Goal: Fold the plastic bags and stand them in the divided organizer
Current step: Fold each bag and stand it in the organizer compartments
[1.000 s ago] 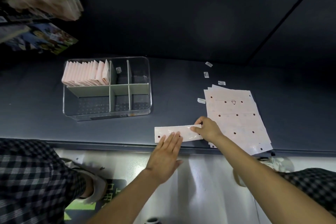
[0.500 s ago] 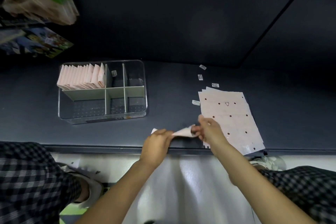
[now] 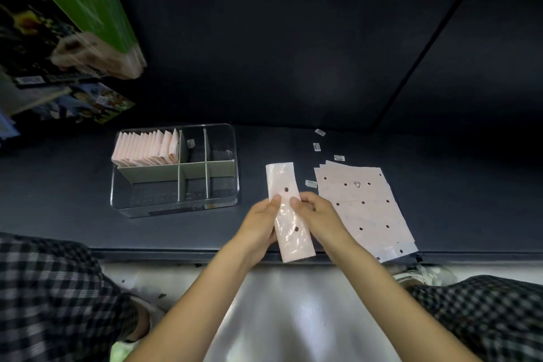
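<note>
A plastic bag folded into a long narrow strip (image 3: 289,211) was held lengthwise, running away from the person, over the near edge of the dark table (image 3: 58,185). The left hand (image 3: 260,226) was closed on the strip's left long edge, thumb on top and fingers curled beneath; the right hand (image 3: 318,219) pinched the opposite edge at about the same height. Both grips lay near mid-length, a placement judged suitable for doubling the strip across its middle. Whether the far end rested on the table or was lifted clear could not be told.

A stack of unfolded bags (image 3: 364,206), pale with dark dots, lay flat just right of the strip, within easy reach of the right hand. Several small labels (image 3: 311,183) were scattered on the table beside and beyond it.

The clear divided organizer (image 3: 176,206) stood well to the left of the hands. Its far-left compartment was filled with a row of folded bags (image 3: 145,148) stood on edge, so that each was kept upright by its neighbours. The remaining compartments appeared to hold no bags, though one small label (image 3: 191,143) was seen in the far-middle one. The strip was judged still too long for a compartment, so further folding was expected before insertion.
</note>
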Demonstrator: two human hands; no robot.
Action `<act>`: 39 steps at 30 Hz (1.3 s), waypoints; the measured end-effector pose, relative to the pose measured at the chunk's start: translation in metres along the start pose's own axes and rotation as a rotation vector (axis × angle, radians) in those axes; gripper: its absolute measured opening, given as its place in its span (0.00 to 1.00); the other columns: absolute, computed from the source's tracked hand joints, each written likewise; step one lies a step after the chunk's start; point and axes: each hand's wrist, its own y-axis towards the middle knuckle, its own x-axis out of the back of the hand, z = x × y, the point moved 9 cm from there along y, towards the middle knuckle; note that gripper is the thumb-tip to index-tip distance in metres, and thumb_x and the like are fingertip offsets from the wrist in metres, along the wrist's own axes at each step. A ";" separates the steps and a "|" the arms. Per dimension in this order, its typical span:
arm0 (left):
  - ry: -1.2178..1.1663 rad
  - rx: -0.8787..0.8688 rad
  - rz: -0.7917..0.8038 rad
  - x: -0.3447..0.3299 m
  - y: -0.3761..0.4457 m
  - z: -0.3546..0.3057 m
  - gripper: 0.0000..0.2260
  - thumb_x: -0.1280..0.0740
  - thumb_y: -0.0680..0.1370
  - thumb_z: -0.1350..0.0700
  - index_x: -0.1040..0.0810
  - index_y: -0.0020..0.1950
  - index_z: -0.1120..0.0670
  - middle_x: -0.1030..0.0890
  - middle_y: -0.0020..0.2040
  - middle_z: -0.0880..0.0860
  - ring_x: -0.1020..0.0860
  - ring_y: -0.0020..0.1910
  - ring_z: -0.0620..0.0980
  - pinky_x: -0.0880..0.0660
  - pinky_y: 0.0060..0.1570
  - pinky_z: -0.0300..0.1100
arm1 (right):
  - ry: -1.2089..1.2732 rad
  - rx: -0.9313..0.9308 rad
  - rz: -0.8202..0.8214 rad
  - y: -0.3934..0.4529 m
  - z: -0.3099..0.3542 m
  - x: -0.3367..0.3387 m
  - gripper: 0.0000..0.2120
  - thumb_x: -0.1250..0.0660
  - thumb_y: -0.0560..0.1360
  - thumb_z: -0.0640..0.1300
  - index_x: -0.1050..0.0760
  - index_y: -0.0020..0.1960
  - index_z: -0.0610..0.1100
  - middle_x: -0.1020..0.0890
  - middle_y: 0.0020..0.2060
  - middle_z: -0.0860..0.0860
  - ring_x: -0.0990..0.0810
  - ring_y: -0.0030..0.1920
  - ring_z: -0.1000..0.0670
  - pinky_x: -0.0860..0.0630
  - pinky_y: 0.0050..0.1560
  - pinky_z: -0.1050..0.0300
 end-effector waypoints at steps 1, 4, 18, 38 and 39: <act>-0.003 0.008 0.015 0.001 -0.002 -0.001 0.16 0.46 0.83 0.53 0.23 0.60 0.59 0.17 0.54 0.58 0.19 0.55 0.55 0.23 0.56 0.50 | 0.021 0.002 0.001 -0.001 0.002 0.003 0.07 0.36 0.78 0.42 0.23 0.53 0.40 0.17 0.45 0.46 0.18 0.42 0.52 0.23 0.43 0.63; 0.012 0.005 0.057 0.001 -0.007 -0.006 0.14 0.44 0.82 0.53 0.21 0.57 0.57 0.16 0.52 0.56 0.18 0.52 0.53 0.21 0.52 0.47 | 0.101 -0.013 -0.001 -0.008 0.003 0.007 0.03 0.32 0.75 0.38 0.21 0.48 0.40 0.15 0.42 0.44 0.17 0.40 0.49 0.22 0.43 0.58; 0.181 -0.243 -0.022 0.028 -0.026 -0.047 0.09 0.33 0.75 0.69 0.18 0.40 0.56 0.17 0.37 0.53 0.19 0.39 0.46 0.21 0.41 0.37 | 0.234 0.029 0.069 -0.017 0.018 0.015 0.07 0.31 0.72 0.32 0.19 0.41 0.42 0.15 0.36 0.47 0.16 0.38 0.51 0.22 0.36 0.64; 0.212 -0.304 -0.210 0.033 -0.033 -0.052 0.09 0.32 0.74 0.65 0.16 0.37 0.55 0.15 0.38 0.50 0.18 0.38 0.46 0.22 0.36 0.35 | 0.008 0.301 -0.063 -0.026 0.044 0.020 0.14 0.37 0.74 0.30 0.18 0.41 0.46 0.16 0.42 0.53 0.18 0.45 0.58 0.24 0.45 0.69; 0.315 -0.379 -0.228 0.032 -0.035 -0.059 0.11 0.32 0.74 0.65 0.17 0.36 0.52 0.15 0.37 0.48 0.18 0.38 0.46 0.22 0.38 0.36 | -0.007 0.317 -0.042 -0.027 0.046 0.018 0.14 0.37 0.75 0.31 0.18 0.45 0.46 0.16 0.45 0.54 0.18 0.48 0.58 0.25 0.48 0.69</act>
